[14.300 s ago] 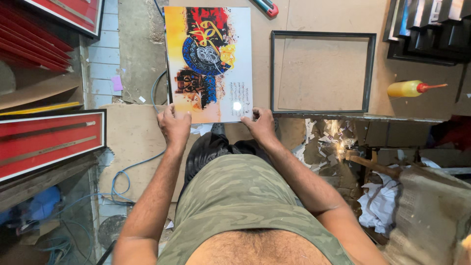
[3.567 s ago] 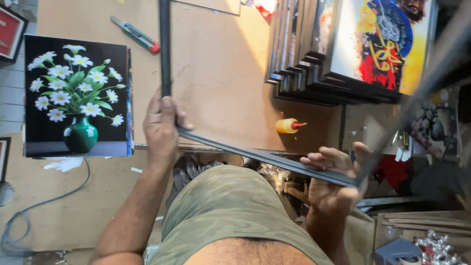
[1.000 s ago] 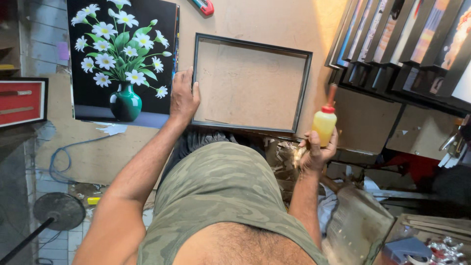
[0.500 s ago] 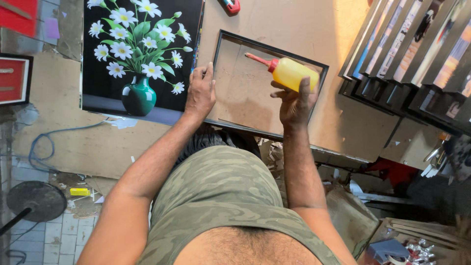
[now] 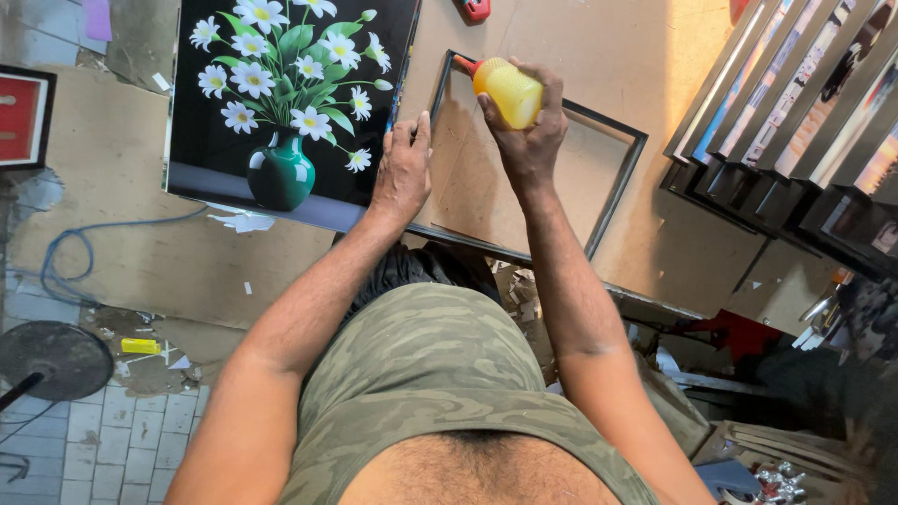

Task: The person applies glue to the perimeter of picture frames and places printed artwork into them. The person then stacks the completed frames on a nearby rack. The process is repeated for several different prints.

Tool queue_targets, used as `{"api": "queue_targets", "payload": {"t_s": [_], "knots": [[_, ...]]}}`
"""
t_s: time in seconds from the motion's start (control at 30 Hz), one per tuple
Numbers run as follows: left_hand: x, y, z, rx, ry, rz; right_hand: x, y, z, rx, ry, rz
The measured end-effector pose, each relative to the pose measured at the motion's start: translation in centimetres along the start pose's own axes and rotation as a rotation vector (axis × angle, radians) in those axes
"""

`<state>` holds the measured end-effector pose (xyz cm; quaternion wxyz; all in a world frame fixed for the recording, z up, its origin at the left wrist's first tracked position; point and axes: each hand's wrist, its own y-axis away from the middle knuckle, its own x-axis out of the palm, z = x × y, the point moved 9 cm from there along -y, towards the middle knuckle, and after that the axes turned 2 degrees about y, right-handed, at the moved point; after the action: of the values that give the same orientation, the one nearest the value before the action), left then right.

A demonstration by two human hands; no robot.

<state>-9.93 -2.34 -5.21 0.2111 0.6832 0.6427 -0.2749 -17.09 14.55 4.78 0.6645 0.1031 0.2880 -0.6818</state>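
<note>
A thin black picture frame lies flat on the brown work board. My left hand rests flat on the frame's left side, fingers spread. My right hand grips a yellow squeeze bottle with a red nozzle. The bottle is tipped, its nozzle pointing at the frame's upper left corner. Just left of the frame lies a print of white daisies in a green vase on a black ground.
A row of framed pictures stands on edge at the right. A red-handled tool lies at the top. A red framed piece sits far left. A blue cable and a fan base lie on the floor.
My right hand has carried the bottle further left across the frame, toward its upper left corner. My left hand stays on the frame's left side.
</note>
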Motion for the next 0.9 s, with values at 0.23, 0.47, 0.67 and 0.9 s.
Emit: {"api": "queue_targets", "payload": {"t_s": [0.23,0.47,0.67,0.9], "knots": [[0.7,0.2,0.4,-0.035,-0.079,0.031,1.0,-0.5,0.9,-0.057,0.049,0.041],[1.5,0.2,-0.1,-0.092,-0.236,0.113,-6.1,1.2,-1.0,0.002,0.237,-0.076],[1.8,-0.2,-1.1,-0.088,-0.223,0.174,-19.6,5.2,-6.6,0.226,0.329,-0.280],[2.3,-0.4,-2.2,-0.110,-0.230,0.227,-24.1,7.2,-6.9,0.126,0.626,-0.347]]}}
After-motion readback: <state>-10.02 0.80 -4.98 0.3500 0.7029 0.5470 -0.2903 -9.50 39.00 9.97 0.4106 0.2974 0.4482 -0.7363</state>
